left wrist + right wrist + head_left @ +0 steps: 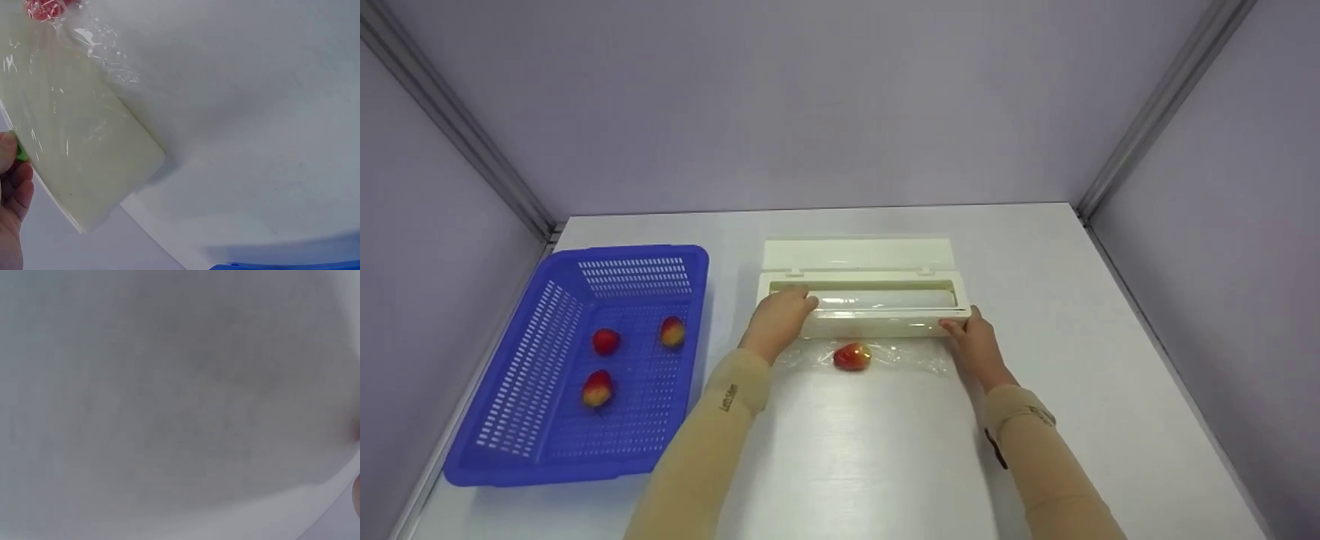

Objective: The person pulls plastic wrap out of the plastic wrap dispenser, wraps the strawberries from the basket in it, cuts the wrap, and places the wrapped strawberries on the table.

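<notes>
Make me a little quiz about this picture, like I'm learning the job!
1. How many fruits lie in the blue basket?
2. True or false: the white box is closed.
3. What does the right hand grip? A: a fruit; B: the box; C: the basket.

Key:
1. Three.
2. False: its lid is folded back and a roll shows inside.
3. B.

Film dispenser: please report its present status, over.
Left hand pinches green tab at dispenser edge; right hand grips right front corner. Lid open; fruit at clear film in front. Blue basket aside, apparently not in way.
</notes>
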Available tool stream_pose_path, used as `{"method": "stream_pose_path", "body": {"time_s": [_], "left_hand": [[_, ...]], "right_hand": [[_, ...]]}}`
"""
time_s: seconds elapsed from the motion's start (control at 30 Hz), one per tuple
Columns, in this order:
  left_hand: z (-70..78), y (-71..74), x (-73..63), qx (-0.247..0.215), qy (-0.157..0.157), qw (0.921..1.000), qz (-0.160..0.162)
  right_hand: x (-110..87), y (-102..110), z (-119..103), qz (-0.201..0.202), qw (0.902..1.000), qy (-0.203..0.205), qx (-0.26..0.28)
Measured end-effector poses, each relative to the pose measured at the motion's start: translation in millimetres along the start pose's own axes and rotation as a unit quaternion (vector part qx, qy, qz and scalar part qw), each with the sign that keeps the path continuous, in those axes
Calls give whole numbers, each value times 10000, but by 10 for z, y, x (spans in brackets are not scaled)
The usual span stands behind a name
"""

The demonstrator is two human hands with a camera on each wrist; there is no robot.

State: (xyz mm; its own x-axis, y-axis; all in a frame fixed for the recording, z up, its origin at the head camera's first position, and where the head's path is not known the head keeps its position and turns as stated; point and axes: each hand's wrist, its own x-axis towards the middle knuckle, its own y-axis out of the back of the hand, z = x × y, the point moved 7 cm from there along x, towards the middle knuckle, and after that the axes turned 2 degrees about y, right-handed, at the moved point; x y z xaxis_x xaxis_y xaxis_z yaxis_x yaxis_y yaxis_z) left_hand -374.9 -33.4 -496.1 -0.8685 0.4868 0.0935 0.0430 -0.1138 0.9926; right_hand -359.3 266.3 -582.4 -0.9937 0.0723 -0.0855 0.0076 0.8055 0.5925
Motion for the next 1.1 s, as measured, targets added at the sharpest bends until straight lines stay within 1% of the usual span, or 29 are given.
{"method": "stream_pose_path", "body": {"time_s": [0.13, 0.2, 0.37, 0.43, 0.5, 0.57, 0.63, 0.7, 0.73, 0.8, 0.83, 0.9, 0.97, 1.0, 1.03, 1.1], "left_hand": [[-42, 2, -28, 127, -34, 9999, 13], [-84, 20, -43, 200, -19, 9998, 73], [-270, 83, -106, 348, 291, 9989, 134], [-338, 96, -132, 351, 435, 9984, 101], [-368, 98, -145, 363, 488, 9981, 37], [-368, 94, -153, 459, 577, 9972, -81], [-335, 93, -160, 692, 681, 9951, -196], [-261, 101, -174, 948, 723, 9927, -183], [-207, 112, -183, 1029, 703, 9922, -107], [-48, 121, -215, 1021, 481, 9935, 126], [51, 109, -235, 921, 286, 9950, 241], [269, 53, -278, 529, -165, 9977, 383], [486, -49, -319, 57, -612, 9974, 370], [577, -112, -335, -153, -764, 9964, 340], [664, -179, -333, -328, -854, 9953, 326], [789, -305, -322, -463, -872, 9944, 378]], "right_hand": [[-1, -28, 28, -87, 9999, -103, 51], [2, -38, 35, -113, 9998, -134, 60], [-10, -2, 48, -45, 9999, -142, 31], [-15, 23, 54, -5, 9999, -124, 31], [-15, 41, 65, 25, 9999, -136, 7], [-13, 45, 71, 8, 9999, -134, -11], [-12, 41, 79, -22, 9999, -130, -22], [-14, 34, 83, -49, 9999, -144, -20], [-16, 31, 81, -71, 9999, -128, -26], [-17, 26, 76, -75, 9999, -122, -30], [-17, 25, 72, -69, 9999, -125, -38], [-13, 18, 59, -66, 9999, -83, -46], [-4, 6, 44, -43, 10000, -34, -45], [1, -3, 35, -47, 10000, 10, -45], [3, 0, 39, -53, 10000, 38, -42], [5, 6, 47, -40, 10000, 69, -26]]}}
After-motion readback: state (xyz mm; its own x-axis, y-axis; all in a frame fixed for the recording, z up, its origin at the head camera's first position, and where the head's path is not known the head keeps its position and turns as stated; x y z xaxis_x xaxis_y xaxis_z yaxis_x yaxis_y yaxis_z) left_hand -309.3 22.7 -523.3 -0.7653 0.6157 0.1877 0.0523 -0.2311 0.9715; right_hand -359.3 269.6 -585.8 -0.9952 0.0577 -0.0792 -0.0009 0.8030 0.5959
